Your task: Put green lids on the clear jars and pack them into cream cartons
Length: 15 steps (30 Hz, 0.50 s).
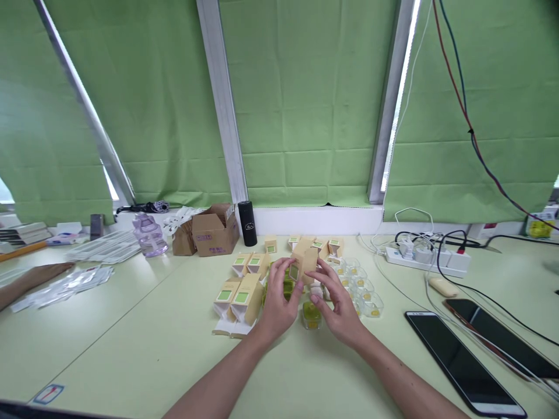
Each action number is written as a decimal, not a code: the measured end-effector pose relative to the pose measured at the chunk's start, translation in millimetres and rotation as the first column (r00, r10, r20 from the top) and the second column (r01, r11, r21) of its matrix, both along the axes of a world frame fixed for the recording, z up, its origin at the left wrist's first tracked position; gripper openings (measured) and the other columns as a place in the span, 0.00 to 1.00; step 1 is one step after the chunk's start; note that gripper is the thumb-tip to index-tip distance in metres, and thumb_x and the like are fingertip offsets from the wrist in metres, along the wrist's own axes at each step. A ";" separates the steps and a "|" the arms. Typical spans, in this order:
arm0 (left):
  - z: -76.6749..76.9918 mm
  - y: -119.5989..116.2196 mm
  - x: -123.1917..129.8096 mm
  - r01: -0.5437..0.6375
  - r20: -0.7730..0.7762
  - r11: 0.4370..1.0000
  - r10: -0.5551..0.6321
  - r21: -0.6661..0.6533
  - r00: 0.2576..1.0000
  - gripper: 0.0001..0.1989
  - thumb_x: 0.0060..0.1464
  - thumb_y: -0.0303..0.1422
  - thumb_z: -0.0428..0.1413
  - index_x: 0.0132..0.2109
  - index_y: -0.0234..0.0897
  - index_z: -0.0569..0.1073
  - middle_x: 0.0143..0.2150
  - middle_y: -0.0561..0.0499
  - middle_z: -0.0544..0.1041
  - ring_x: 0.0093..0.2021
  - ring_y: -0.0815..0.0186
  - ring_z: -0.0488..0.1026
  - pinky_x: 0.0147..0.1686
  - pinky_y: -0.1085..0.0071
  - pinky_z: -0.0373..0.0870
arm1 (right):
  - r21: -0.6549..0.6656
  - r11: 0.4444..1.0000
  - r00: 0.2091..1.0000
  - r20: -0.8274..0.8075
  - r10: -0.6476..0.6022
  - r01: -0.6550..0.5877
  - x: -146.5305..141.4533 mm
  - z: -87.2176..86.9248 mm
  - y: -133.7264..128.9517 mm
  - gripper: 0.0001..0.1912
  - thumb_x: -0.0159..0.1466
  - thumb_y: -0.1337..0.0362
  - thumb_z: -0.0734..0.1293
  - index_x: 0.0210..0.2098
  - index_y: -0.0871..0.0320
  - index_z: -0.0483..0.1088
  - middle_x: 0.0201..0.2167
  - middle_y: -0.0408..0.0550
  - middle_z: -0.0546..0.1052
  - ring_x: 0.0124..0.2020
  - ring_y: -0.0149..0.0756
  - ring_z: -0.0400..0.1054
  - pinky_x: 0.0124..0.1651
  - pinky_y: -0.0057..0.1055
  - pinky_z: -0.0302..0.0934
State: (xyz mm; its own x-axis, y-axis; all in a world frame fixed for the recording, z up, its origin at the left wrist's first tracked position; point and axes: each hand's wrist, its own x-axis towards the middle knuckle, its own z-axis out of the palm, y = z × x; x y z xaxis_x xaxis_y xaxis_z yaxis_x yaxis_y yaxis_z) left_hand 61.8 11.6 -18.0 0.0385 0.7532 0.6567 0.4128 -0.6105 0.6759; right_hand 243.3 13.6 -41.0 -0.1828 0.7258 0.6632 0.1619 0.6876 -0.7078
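Between my two hands is a small beige cardboard box (309,261), raised over the table. My left hand (279,294) grips its left side, near a window cut in the face. The fingers of my right hand (338,302) close on its right side. Just below sits a clear plastic cup with green contents (311,315). Green pieces (287,286) are partly hidden behind my left hand. Several beige boxes with green labels (247,297) stand to the left, some with flaps spread. Clear cups with yellow spots (362,288) are grouped at the right.
Two phones (458,355) (506,334) and white cables lie at the right, near a power strip (423,260). Behind stand a brown carton (213,233), a black bottle (247,224) and a purple bottle (149,235). Another person's hand (46,273) rests at far left by plastic packets (70,285).
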 end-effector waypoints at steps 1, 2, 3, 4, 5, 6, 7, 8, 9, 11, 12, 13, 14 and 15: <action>-0.3 0.4 -0.1 -0.001 0.002 1.000 0.001 0.001 1.000 0.22 0.69 0.42 0.55 0.66 0.46 0.66 0.68 0.40 0.64 0.70 0.49 0.62 0.70 0.49 0.59 | 0.020 1.000 1.000 0.010 -0.008 0.008 -0.1 1.3 -1.0 0.21 0.73 0.54 0.66 0.64 0.43 0.72 0.76 0.51 0.56 0.73 0.53 0.59 0.72 0.56 0.58; -0.7 1.1 -0.3 -0.002 0.008 1.000 0.002 0.001 1.000 0.22 0.69 0.42 0.55 0.66 0.45 0.66 0.67 0.40 0.65 0.70 0.50 0.62 0.70 0.49 0.60 | 0.042 0.999 1.000 0.019 -0.016 0.015 -0.3 2.9 -1.9 0.21 0.73 0.55 0.66 0.65 0.42 0.71 0.76 0.50 0.57 0.73 0.53 0.58 0.72 0.57 0.58; -1.0 1.8 -0.6 -0.004 0.018 1.000 0.004 -0.001 1.000 0.22 0.69 0.43 0.55 0.66 0.45 0.66 0.67 0.40 0.65 0.69 0.50 0.63 0.69 0.50 0.60 | 0.067 0.998 0.999 0.025 -0.023 0.021 -0.3 4.8 -2.7 0.22 0.73 0.55 0.65 0.66 0.42 0.69 0.76 0.50 0.58 0.74 0.53 0.57 0.73 0.57 0.57; -1.4 2.7 -1.0 -0.009 0.032 1.000 0.009 -0.007 0.999 0.22 0.69 0.43 0.55 0.66 0.45 0.67 0.66 0.40 0.65 0.69 0.50 0.64 0.69 0.51 0.62 | 0.093 0.995 0.999 0.030 -0.027 0.024 -0.4 6.9 -3.3 0.23 0.74 0.56 0.65 0.67 0.41 0.68 0.75 0.49 0.60 0.75 0.53 0.56 0.73 0.58 0.56; -1.5 3.6 -1.6 -0.018 0.048 1.000 0.018 -0.017 0.999 0.22 0.69 0.44 0.56 0.65 0.45 0.67 0.66 0.41 0.66 0.68 0.51 0.65 0.67 0.52 0.63 | 0.121 0.992 0.999 0.033 -0.030 0.026 -0.4 9.0 -3.9 0.23 0.74 0.56 0.64 0.68 0.41 0.67 0.74 0.49 0.61 0.75 0.52 0.55 0.74 0.58 0.55; -1.5 4.6 -2.3 -0.029 0.065 0.999 0.031 -0.028 0.997 0.23 0.68 0.45 0.57 0.65 0.45 0.68 0.65 0.41 0.66 0.67 0.51 0.66 0.66 0.53 0.65 | 0.146 0.989 0.999 0.037 -0.031 0.026 -0.3 10.9 -4.4 0.24 0.74 0.56 0.63 0.69 0.41 0.65 0.73 0.48 0.64 0.75 0.52 0.55 0.74 0.59 0.54; -1.2 5.6 -3.0 -0.039 0.078 0.998 0.042 -0.040 0.996 0.23 0.68 0.45 0.57 0.64 0.44 0.69 0.64 0.41 0.67 0.66 0.51 0.67 0.65 0.54 0.66 | 0.166 0.986 0.999 0.042 -0.031 0.024 -0.3 12.5 -4.8 0.24 0.74 0.57 0.63 0.69 0.40 0.64 0.72 0.48 0.66 0.74 0.52 0.56 0.74 0.60 0.53; -0.6 6.6 -3.7 -0.046 0.087 0.998 0.051 -0.050 0.995 0.23 0.67 0.46 0.58 0.63 0.44 0.69 0.63 0.41 0.68 0.65 0.51 0.68 0.63 0.54 0.67 | 0.181 0.983 0.998 0.047 -0.029 0.020 -0.4 13.7 -5.2 0.24 0.75 0.57 0.62 0.69 0.40 0.64 0.71 0.47 0.68 0.74 0.51 0.56 0.74 0.61 0.52; 0.2 7.5 -4.3 -0.050 0.090 0.997 0.055 -0.060 0.994 0.23 0.66 0.47 0.58 0.63 0.43 0.70 0.62 0.41 0.69 0.63 0.51 0.69 0.62 0.55 0.68 | 0.191 0.981 0.998 0.051 -0.026 0.016 -0.5 14.3 -5.6 0.24 0.75 0.58 0.62 0.69 0.40 0.64 0.69 0.47 0.69 0.73 0.51 0.56 0.74 0.61 0.52; 2.2 9.3 -5.5 -0.048 0.083 0.996 0.054 -0.078 0.995 0.24 0.64 0.49 0.60 0.61 0.42 0.71 0.59 0.41 0.72 0.60 0.51 0.71 0.59 0.55 0.70 | 0.196 0.981 0.998 0.052 -0.018 0.007 -0.9 14.5 -6.1 0.24 0.75 0.59 0.61 0.69 0.39 0.65 0.67 0.46 0.72 0.72 0.51 0.57 0.73 0.61 0.55; 3.0 10.3 -6.0 -0.044 0.077 0.995 0.051 -0.090 0.996 0.25 0.63 0.49 0.60 0.60 0.41 0.72 0.58 0.41 0.74 0.58 0.51 0.72 0.57 0.56 0.70 | 0.193 0.981 0.999 0.052 -0.013 0.003 -1.0 14.2 -6.1 0.23 0.75 0.59 0.61 0.68 0.39 0.66 0.66 0.47 0.73 0.72 0.51 0.57 0.72 0.60 0.56; 3.5 11.5 -6.7 -0.041 0.071 0.994 0.048 -0.106 0.996 0.25 0.62 0.50 0.61 0.59 0.41 0.72 0.56 0.41 0.75 0.56 0.52 0.73 0.55 0.56 0.71 | 0.189 0.982 0.999 0.050 -0.011 0.001 -0.9 13.8 -6.0 0.23 0.75 0.60 0.60 0.68 0.40 0.67 0.64 0.47 0.74 0.72 0.51 0.57 0.71 0.59 0.57; 3.5 12.9 -7.5 -0.038 0.069 0.991 0.047 -0.125 0.997 0.26 0.61 0.51 0.62 0.58 0.40 0.73 0.55 0.41 0.77 0.54 0.52 0.74 0.53 0.57 0.71 | 0.186 0.983 0.999 0.050 -0.010 0.000 -0.5 13.5 -5.5 0.22 0.75 0.60 0.60 0.67 0.40 0.68 0.63 0.48 0.75 0.71 0.50 0.58 0.71 0.58 0.58; 2.9 14.6 -8.7 -0.032 0.074 0.988 0.044 -0.150 0.996 0.26 0.61 0.51 0.62 0.58 0.39 0.73 0.54 0.42 0.78 0.52 0.52 0.75 0.52 0.58 0.71 | 0.184 0.983 0.999 0.053 -0.011 0.001 0.4 13.3 -4.7 0.22 0.75 0.61 0.60 0.66 0.41 0.69 0.62 0.49 0.76 0.71 0.50 0.59 0.70 0.58 0.59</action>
